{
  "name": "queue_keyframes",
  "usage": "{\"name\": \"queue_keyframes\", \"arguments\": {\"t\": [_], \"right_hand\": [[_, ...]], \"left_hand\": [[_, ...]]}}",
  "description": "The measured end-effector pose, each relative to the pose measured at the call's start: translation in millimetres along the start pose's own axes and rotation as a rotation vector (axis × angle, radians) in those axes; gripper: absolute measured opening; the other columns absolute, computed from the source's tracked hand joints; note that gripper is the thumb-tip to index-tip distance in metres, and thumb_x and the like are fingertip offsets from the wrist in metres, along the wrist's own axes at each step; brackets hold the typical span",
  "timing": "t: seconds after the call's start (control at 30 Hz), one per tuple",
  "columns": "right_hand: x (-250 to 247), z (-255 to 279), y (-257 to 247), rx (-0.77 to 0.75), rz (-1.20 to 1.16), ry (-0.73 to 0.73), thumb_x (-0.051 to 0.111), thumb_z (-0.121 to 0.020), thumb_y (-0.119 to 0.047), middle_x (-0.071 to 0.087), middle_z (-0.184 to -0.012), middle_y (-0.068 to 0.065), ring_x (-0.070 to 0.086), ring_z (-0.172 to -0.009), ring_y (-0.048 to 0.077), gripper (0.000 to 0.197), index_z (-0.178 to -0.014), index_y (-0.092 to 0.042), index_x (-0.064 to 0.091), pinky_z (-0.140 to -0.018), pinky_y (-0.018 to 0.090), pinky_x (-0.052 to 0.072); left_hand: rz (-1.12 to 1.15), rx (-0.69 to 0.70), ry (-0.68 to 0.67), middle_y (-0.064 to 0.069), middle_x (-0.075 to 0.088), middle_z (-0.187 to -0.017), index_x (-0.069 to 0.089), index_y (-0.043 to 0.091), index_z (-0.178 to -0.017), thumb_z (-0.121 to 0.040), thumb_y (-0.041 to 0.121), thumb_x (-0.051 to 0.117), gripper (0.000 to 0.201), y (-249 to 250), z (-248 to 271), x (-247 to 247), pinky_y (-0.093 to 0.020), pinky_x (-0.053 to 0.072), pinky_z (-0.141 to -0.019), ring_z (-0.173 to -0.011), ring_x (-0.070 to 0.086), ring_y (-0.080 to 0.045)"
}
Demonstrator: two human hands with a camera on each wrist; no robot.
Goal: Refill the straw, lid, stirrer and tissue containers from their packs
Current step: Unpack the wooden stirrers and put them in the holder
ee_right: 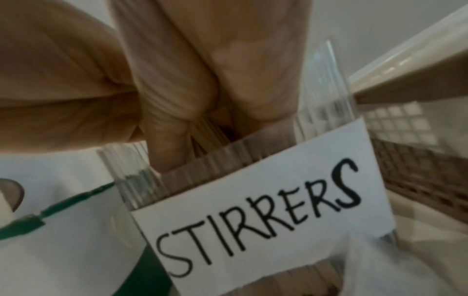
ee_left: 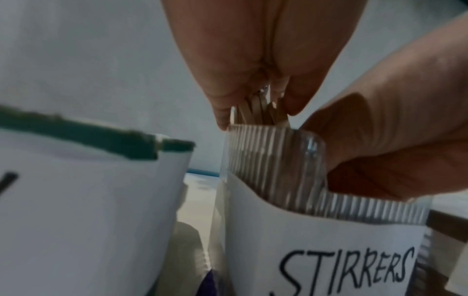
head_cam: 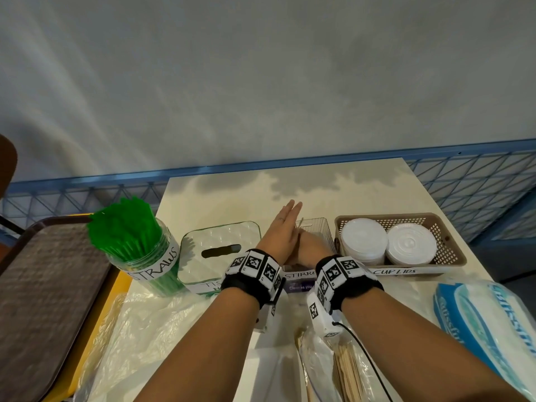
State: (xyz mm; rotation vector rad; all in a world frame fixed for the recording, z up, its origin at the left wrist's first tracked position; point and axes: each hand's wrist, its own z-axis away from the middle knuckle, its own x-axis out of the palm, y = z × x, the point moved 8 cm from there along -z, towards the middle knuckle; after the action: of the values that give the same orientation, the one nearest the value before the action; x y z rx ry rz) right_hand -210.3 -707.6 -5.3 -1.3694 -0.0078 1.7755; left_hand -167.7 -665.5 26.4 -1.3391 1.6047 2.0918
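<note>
Both hands meet directly over the clear ribbed plastic stirrer container (head_cam: 316,230), the one with the white handwritten "STIRRERS" label, and everything else can be placed from it: the clear tissue box with the slotted lid (head_cam: 220,250) stands just to its left, the jar of green straws (head_cam: 136,245) beyond that, and the beige perforated basket holding two stacks of white cup lids (head_cam: 400,242) touches or nearly touches its right side. The left hand (head_cam: 282,230) lies with straight fingers, flat like a guide wall over the container's left edge. The right hand (head_cam: 307,248), mostly hidden behind it in the head view, has its fingers curled round a bundle of thin wooden stirrers (ee_left: 258,110). In the left wrist view the bundle stands nearly upright, long axis vertical, lower ends already below the rim and upper ends splaying a little between the fingers (ee_left: 298,94). So the thing in hand sits straight below the fingers; the coming move is probably a short drop and release, with the left palm keeping the sticks from tipping. The remaining stirrers lie in their crinkled clear pack (head_cam: 345,369) on the near side of the container, closer to the right arm.
</note>
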Motion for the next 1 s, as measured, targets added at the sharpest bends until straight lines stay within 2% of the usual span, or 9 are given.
{"name": "queue_keyframes", "arguments": {"t": [0.13, 0.23, 0.3, 0.47, 0.63, 0.7, 0.77, 0.9, 1.0], "right_hand": [[-7, 5, -5, -0.094, -0.015, 0.092, 0.07, -0.081, -0.019, 0.061, -0.115, 0.012, 0.058, -0.107, 0.028, 0.053, -0.124, -0.003, 0.044, -0.091, 0.03, 0.043], [-1, 2, -3, -0.106, -0.029, 0.097, 0.075, -0.075, -0.023, 0.057, -0.115, 0.01, 0.056, -0.109, 0.025, 0.061, -0.125, -0.005, 0.044, -0.09, 0.027, 0.043], [2, 0, 1, -0.076, -0.036, 0.07, 0.076, -0.075, -0.024, 0.059, -0.117, 0.01, 0.057, -0.111, 0.025, 0.064, -0.126, -0.004, 0.044, -0.091, 0.027, 0.043], [6, -4, 11, 0.002, -0.109, -0.048, 0.075, -0.075, -0.017, 0.054, -0.127, 0.012, 0.052, -0.117, 0.025, 0.064, -0.127, -0.002, 0.04, -0.094, 0.029, 0.042], [10, -5, 13, 0.018, -0.155, -0.086, 0.07, -0.08, -0.014, 0.054, -0.125, 0.012, 0.052, -0.116, 0.027, 0.057, -0.126, -0.002, 0.039, -0.09, 0.03, 0.042], [7, -5, 10, -0.008, -0.121, -0.07, 0.065, -0.083, -0.015, 0.055, -0.124, 0.014, 0.053, -0.114, 0.028, 0.05, -0.125, 0.0, 0.041, -0.087, 0.029, 0.042], [4, -4, 9, -0.029, -0.081, -0.053, 0.058, -0.087, -0.012, 0.055, -0.124, 0.016, 0.053, -0.113, 0.029, 0.042, -0.124, 0.0, 0.043, -0.087, 0.029, 0.041], [5, -2, 9, -0.043, -0.056, -0.059, 0.042, -0.093, -0.007, 0.055, -0.122, 0.019, 0.054, -0.111, 0.03, 0.035, -0.126, 0.001, 0.037, -0.078, 0.029, 0.038], [7, -1, 8, -0.042, -0.031, -0.055, 0.039, -0.095, -0.008, 0.057, -0.12, 0.019, 0.056, -0.108, 0.03, 0.034, -0.127, 0.001, 0.036, -0.077, 0.028, 0.039]], "left_hand": [[-0.064, 0.046, -0.049, -0.006, 0.014, -0.157, 0.028, 0.012, -0.145, -0.098, 0.002, 0.031, 0.048, 2, -2, 3, -0.022, 0.005, -0.115, -0.146, 0.004, -0.021], [-0.127, 0.051, -0.045, -0.007, 0.016, -0.156, 0.04, 0.006, -0.139, -0.099, 0.004, 0.033, 0.041, -1, -3, 2, -0.018, 0.005, -0.113, -0.146, 0.005, -0.02], [-0.176, 0.012, -0.023, -0.007, 0.015, -0.156, 0.04, 0.005, -0.139, -0.1, 0.01, 0.033, 0.04, -4, -3, 0, -0.019, 0.006, -0.113, -0.146, 0.005, -0.02], [-0.359, -0.071, -0.114, 0.0, -0.004, -0.158, 0.01, 0.015, -0.15, -0.097, 0.002, 0.031, 0.058, -9, 4, 5, -0.039, 0.006, -0.118, -0.146, -0.008, -0.018], [-0.469, -0.125, -0.158, 0.0, -0.025, -0.154, -0.009, 0.018, -0.149, -0.102, 0.028, 0.023, 0.058, -13, 9, 10, -0.049, 0.001, -0.116, -0.144, -0.019, -0.016], [-0.374, -0.134, -0.082, 0.002, -0.025, -0.154, -0.012, 0.019, -0.148, -0.102, 0.028, 0.025, 0.06, -11, 9, 5, -0.051, 0.003, -0.116, -0.145, -0.01, -0.013], [-0.29, -0.188, -0.024, 0.002, -0.022, -0.155, -0.007, 0.018, -0.149, -0.101, 0.024, 0.028, 0.059, -15, 9, -1, -0.051, 0.009, -0.116, -0.146, 0.004, -0.013], [-0.193, -0.241, -0.079, -0.003, -0.015, -0.157, 0.001, 0.012, -0.15, -0.099, 0.007, 0.028, 0.058, -23, 10, 2, -0.048, 0.032, -0.109, -0.135, 0.036, -0.026], [-0.09, -0.212, -0.046, -0.004, -0.011, -0.158, -0.004, 0.016, -0.149, -0.098, 0.005, 0.029, 0.062, -21, 10, -1, -0.043, 0.033, -0.109, -0.137, 0.034, -0.027]]}}
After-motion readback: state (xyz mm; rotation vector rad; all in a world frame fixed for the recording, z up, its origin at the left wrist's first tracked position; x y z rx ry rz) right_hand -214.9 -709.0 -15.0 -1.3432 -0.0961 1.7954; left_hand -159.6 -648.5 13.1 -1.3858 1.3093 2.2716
